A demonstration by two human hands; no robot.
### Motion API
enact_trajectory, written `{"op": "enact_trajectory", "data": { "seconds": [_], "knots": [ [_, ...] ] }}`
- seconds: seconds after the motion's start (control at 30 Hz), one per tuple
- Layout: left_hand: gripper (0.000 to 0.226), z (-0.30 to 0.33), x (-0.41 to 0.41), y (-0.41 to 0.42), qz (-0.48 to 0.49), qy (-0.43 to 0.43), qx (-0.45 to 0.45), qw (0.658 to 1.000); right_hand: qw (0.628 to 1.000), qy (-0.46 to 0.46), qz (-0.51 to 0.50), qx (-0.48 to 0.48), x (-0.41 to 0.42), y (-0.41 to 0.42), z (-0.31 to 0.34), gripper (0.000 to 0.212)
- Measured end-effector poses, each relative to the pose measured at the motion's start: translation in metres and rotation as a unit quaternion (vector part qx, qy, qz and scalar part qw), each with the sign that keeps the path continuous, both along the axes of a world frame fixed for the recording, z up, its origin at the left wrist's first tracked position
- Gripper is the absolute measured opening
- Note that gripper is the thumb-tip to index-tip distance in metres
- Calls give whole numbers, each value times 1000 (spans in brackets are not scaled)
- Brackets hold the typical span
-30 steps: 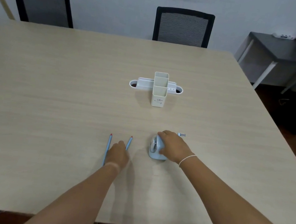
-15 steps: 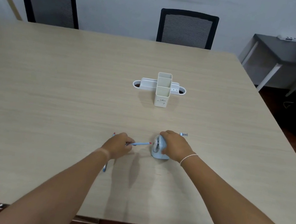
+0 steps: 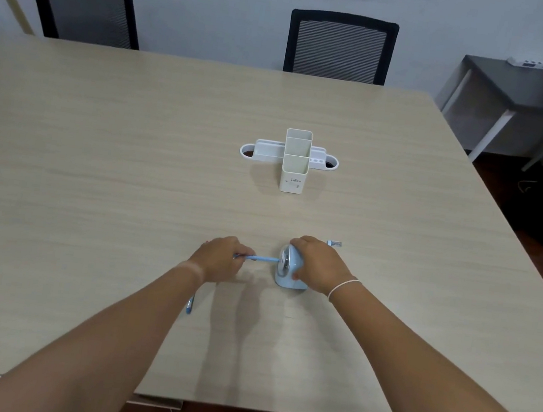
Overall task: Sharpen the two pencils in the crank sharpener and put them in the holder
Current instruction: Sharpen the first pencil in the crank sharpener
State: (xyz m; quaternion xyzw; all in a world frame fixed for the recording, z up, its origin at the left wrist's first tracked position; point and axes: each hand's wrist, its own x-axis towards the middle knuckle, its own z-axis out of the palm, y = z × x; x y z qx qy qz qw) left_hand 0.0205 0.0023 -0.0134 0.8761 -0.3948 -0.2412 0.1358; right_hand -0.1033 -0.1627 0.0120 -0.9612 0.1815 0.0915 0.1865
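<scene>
Pale wood table (image 3: 129, 170); two mesh chairs (image 3: 339, 47) behind.

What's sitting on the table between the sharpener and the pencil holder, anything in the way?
Nothing visible. The stretch of table between the sharpener and the pencil holder is bare. The left hand holds one pencil at the sharpener's front, the right hand grips its body, and the second pencil lies nearer the person.

left hand (image 3: 220, 258) pinching, right hand (image 3: 319, 264) gripping
</scene>
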Motion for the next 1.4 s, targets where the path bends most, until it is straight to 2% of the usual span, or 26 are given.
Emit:
{"op": "enact_trajectory", "data": {
  "seconds": [0.1,0.23,0.43,0.97,1.2,1.4],
  "knots": [
    [34,3,-5,-9,-12,4,6,1000,1000,-4,-1,-1,0,0,0,54],
    [31,4,-8,-17,9,55,-32,998,1000,-3,1,-5,0,0,-1,53],
    [29,3,-8,-23,36,58,-18,998,1000,-7,-5,-3,1,-1,-2,53],
    [31,-7,-20,-37,59,81,-60,993,999,-25,-9,-20,-1,5,0,39],
    [32,-5,-23,-37,53,54,-47,996,1000,-24,-8,-5,-4,4,1,44],
    [32,1,-24,-39,45,20,-31,998,1000,-11,1,19,-8,1,1,61]
  ]
}}
